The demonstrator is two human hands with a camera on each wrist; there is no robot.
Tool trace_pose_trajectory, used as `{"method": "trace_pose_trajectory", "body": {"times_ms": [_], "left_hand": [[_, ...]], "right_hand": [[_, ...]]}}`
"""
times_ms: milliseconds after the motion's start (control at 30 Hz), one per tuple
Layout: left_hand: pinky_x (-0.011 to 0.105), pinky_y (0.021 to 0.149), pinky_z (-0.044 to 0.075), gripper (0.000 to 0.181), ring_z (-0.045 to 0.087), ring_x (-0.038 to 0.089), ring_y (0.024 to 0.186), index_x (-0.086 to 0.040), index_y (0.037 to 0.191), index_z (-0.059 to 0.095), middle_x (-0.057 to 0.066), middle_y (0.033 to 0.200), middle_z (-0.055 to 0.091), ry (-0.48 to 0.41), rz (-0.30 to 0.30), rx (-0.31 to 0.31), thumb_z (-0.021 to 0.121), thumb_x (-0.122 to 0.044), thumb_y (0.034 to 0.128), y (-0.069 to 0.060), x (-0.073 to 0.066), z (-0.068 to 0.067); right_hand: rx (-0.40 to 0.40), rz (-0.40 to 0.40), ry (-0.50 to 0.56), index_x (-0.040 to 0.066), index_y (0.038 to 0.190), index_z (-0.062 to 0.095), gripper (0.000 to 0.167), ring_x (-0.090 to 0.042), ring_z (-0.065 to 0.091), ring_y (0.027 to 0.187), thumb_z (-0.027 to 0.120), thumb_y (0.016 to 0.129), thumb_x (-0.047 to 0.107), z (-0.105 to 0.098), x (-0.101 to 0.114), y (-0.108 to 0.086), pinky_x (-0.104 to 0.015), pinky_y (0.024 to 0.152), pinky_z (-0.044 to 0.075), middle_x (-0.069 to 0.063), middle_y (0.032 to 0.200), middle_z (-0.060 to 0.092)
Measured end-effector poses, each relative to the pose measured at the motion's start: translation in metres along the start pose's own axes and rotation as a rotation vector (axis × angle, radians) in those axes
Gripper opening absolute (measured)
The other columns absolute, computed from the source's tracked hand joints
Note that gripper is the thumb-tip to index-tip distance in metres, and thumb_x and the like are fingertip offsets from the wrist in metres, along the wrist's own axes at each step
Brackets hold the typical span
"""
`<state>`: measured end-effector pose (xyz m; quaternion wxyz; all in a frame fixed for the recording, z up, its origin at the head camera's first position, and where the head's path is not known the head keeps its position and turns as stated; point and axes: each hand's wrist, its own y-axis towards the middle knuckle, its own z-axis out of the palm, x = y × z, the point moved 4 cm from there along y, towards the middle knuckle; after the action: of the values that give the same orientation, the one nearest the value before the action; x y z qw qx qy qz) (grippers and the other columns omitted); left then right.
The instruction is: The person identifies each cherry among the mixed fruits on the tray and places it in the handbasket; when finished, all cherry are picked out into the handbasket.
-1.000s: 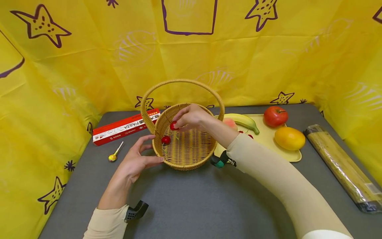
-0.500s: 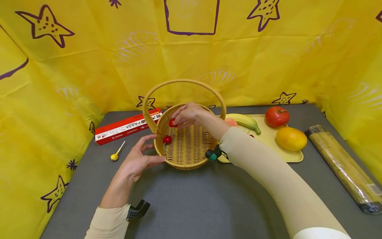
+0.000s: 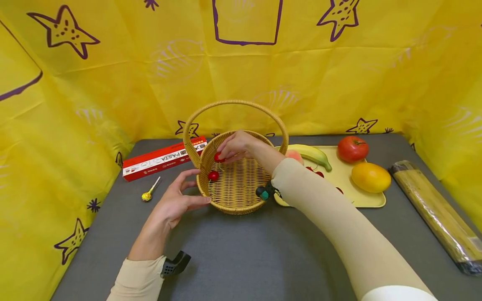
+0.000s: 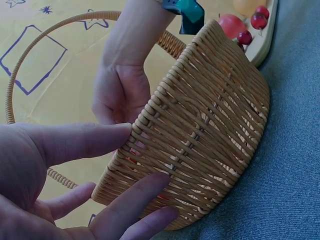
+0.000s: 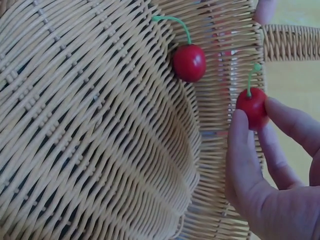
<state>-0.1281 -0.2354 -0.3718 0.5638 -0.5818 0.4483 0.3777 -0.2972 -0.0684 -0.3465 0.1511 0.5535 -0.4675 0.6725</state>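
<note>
My right hand (image 3: 238,146) is inside the round wicker basket (image 3: 241,208), pinching a red cherry (image 5: 252,108) with a green stem between thumb and fingertips. Another cherry (image 5: 189,63) lies on the basket's inner side; in the head view this cherry (image 3: 213,176) is by the left wall. At the basket's left side is my left hand (image 3: 177,202), fingers spread and fairly straight. In the left wrist view, one digit of the left hand (image 4: 85,142) touches the rim, while other fingers lie along the outer weave.
Right of the basket, a pale yellow tray (image 3: 340,173) holds a banana (image 3: 312,155), a peach (image 3: 294,156), a tomato (image 3: 352,149), a mango (image 3: 370,177) and cherries (image 3: 319,174). A wrapped bamboo roll (image 3: 437,211) lies far right. Left are a pasta box (image 3: 163,159) and a lollipop (image 3: 147,195).
The whole head view has shifted slightly. My right hand still pinches the cherry near the basket's left wall, its forearm swung a little leftward. The left hand stays at the rim.
</note>
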Motion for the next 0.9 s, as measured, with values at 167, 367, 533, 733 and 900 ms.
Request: {"method": "trace_pose_trajectory", "body": {"times_ms": [167, 367, 533, 733, 900], "left_hand": [[0.036, 0.087, 0.064, 0.087, 0.071, 0.025, 0.104, -0.014, 0.159, 0.030, 0.026, 0.156, 0.032, 0.000, 0.002, 0.001, 0.078, 0.004, 0.0884, 0.000, 0.000, -0.001], [0.035, 0.086, 0.064, 0.087, 0.072, 0.024, 0.100, -0.013, 0.159, 0.030, 0.027, 0.155, 0.031, -0.016, 0.004, -0.002, 0.077, 0.006, 0.0881, -0.001, -0.001, -0.002], [0.035, 0.086, 0.064, 0.087, 0.071, 0.025, 0.103, -0.014, 0.158, 0.031, 0.027, 0.155, 0.032, -0.015, 0.005, -0.002, 0.078, 0.004, 0.0879, -0.001, -0.001, -0.001], [0.034, 0.086, 0.064, 0.087, 0.073, 0.024, 0.099, -0.014, 0.158, 0.031, 0.026, 0.155, 0.031, -0.013, -0.006, 0.000, 0.079, 0.003, 0.0877, -0.001, 0.000, 0.000], [0.035, 0.086, 0.064, 0.087, 0.073, 0.024, 0.097, -0.015, 0.158, 0.032, 0.026, 0.155, 0.032, -0.011, -0.007, -0.004, 0.079, 0.003, 0.0878, 0.000, 0.001, 0.000]], "right_hand": [[0.014, 0.012, -0.035, -0.007, 0.110, 0.073, 0.023, -0.027, 0.073, 0.086, 0.075, 0.088, -0.011, 0.003, 0.000, 0.005, -0.051, 0.103, 0.057, -0.013, 0.094, 0.074], [0.027, 0.049, -0.093, -0.008, 0.112, 0.072, 0.024, -0.029, 0.073, 0.090, 0.074, 0.088, -0.012, 0.006, -0.003, 0.012, -0.048, 0.099, 0.060, -0.016, 0.100, 0.074], [0.030, 0.084, -0.148, -0.007, 0.115, 0.072, 0.027, -0.028, 0.071, 0.092, 0.073, 0.089, -0.011, 0.007, -0.007, 0.014, -0.046, 0.099, 0.060, -0.016, 0.105, 0.073], [0.050, 0.093, -0.184, -0.010, 0.122, 0.069, 0.032, -0.026, 0.070, 0.088, 0.071, 0.090, -0.012, 0.009, -0.013, 0.018, -0.044, 0.098, 0.061, -0.017, 0.103, 0.072], [0.051, 0.092, -0.203, -0.009, 0.117, 0.071, 0.027, -0.027, 0.071, 0.087, 0.071, 0.090, -0.012, 0.011, -0.015, 0.021, -0.046, 0.097, 0.061, -0.016, 0.098, 0.073]]}}
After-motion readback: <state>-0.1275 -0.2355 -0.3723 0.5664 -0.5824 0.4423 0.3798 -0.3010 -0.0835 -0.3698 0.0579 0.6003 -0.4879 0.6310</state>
